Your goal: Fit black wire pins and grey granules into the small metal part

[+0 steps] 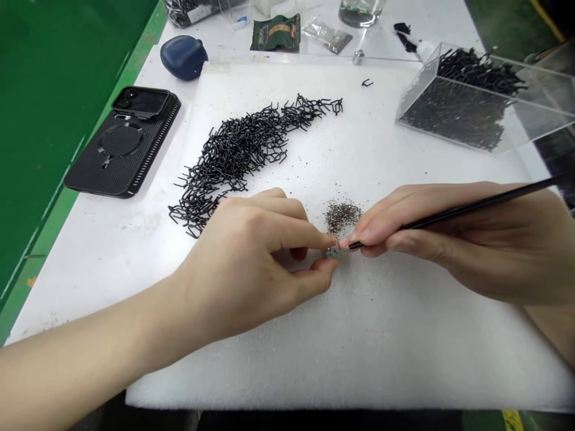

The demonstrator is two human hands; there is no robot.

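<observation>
Between the thumb and forefinger of my left hand [265, 245] is a small silvery metal part [331, 251], mostly covered by the fingertips. My right hand [431, 233] grips a thin black-handled tool [476, 206] like a pen. Its fine tip meets the small part; whether it is a brush or a pick I cannot tell. Just beyond the fingertips lies a little heap of tiny metallic grains [342, 215] on the white foam sheet [359, 335]. A long pile of bent black pieces [242, 146] spreads behind my left hand.
A black phone [123, 140] and a dark blue rounded object [183, 57] lie at the left. At the right stands a clear box [453, 114] of black pieces. Along the back are a green packet [276, 33], a clear bag [327, 35] and a glass [360, 12]. One black piece [367, 82] lies apart.
</observation>
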